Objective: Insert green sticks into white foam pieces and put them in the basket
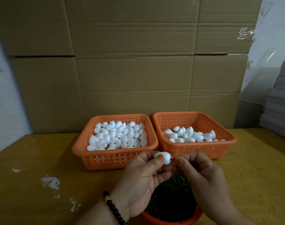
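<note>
Table: a worn yellow-brown wooden top (41, 159) with white flecks and smears on its left part.
Left basket: an orange perforated basket (114, 158) sits left of centre, heaped with loose white foam pieces (119, 135), none showing a stick.
Left hand: the left hand (143, 181), palm toward the camera, wears a dark bead bracelet (113, 208) at the wrist; thumb and fingertips pinch a single foam piece.
Held foam piece: the white egg-shaped foam piece (162, 158) sits at the tips of the left fingers, above the palm, just in front of the gap between the two baskets; its long axis lies roughly level, left to right.
Green stick: a thin green stick (173, 158) shows as a short stretch between the foam's right end and the right fingers, lying level along the same line and meeting the foam's right end; how deep it goes in cannot be told.
Right hand: the right hand (201, 176) pinches the stick between thumb and forefinger, other fingers curled.
Stick tub: an orange round tub (171, 220) below both hands holds a dark mass of green sticks (171, 195).
Right basket: a second orange basket (195, 150) touches the first and holds foam pieces with green stems (190, 135) among them.
Backdrop: brown cardboard boxes (130, 62) stand behind the table.
</note>
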